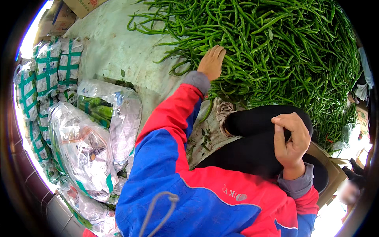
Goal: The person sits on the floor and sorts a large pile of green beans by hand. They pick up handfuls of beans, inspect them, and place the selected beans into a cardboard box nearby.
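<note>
A large heap of long green chili peppers [266, 59] covers the pale sheet [112, 56] in front of me. My left hand [211, 62] rests palm down at the heap's near left edge, its fingertips on some peppers; whether it grips any is hidden beneath it. Above my bent knee I hold up my right hand [291, 140], its fingers curled and the thumb near the index fingertip, with a gap between thumb and fingers. Nothing shows in it.
Clear plastic bags [86, 148] with paper and green vegetables [100, 111] lie at left, beside packs bound with green tape [47, 69]. Cardboard boxes [83, 6] stand at the upper left. An open carton [328, 171] is by my right knee. Another person [349, 189] is at the lower right.
</note>
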{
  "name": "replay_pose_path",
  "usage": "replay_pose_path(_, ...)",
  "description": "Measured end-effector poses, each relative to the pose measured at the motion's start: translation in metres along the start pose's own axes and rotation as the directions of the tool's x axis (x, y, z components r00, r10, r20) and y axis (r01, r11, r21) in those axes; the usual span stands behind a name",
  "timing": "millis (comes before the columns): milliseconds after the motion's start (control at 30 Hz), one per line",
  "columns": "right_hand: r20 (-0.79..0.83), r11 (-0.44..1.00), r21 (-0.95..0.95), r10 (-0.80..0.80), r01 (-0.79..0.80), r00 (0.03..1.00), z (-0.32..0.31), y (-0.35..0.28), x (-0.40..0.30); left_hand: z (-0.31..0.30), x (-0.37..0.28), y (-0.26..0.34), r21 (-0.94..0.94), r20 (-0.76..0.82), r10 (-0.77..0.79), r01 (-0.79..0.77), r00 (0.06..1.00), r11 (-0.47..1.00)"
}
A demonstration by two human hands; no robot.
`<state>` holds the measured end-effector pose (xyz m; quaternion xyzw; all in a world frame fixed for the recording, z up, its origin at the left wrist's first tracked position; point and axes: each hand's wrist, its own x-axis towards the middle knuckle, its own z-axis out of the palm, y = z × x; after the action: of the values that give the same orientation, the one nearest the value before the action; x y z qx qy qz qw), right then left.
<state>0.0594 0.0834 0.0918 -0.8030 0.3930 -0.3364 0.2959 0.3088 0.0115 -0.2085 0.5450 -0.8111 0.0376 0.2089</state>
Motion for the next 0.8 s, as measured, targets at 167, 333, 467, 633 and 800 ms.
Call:
replay_pose_path(167,0.032,0.999,0.035,-0.016,0.015,0.999,0.001,-0.001,0.006,0.003,0.024,-0.001,-0.002,0.466,0.001,0.000,0.885,1.000)
replay_pose_path(333,0.034,0.997,0.071,-0.017,0.014,0.999,0.003,-0.005,0.008,0.025,0.002,0.003,0.108,0.329,-0.098,0.066,0.939,0.992)
replay_pose_path(467,0.036,0.996,0.085,0.004,-0.007,0.999,0.001,-0.005,0.005,0.002,0.012,0.012,-0.119,0.421,-0.159,0.228,0.893,0.966)
replay_pose_path(633,0.002,0.994,0.096,0.043,-0.043,0.999,-0.005,-0.003,-0.002,-0.099,0.051,0.012,-0.349,0.193,-0.225,0.281,0.955,0.894)
replay_pose_path(800,-0.033,0.983,0.168,0.084,-0.077,0.996,-0.009,-0.011,-0.008,-0.188,0.098,0.016,-0.695,0.258,-0.303,0.394,0.917,0.601)
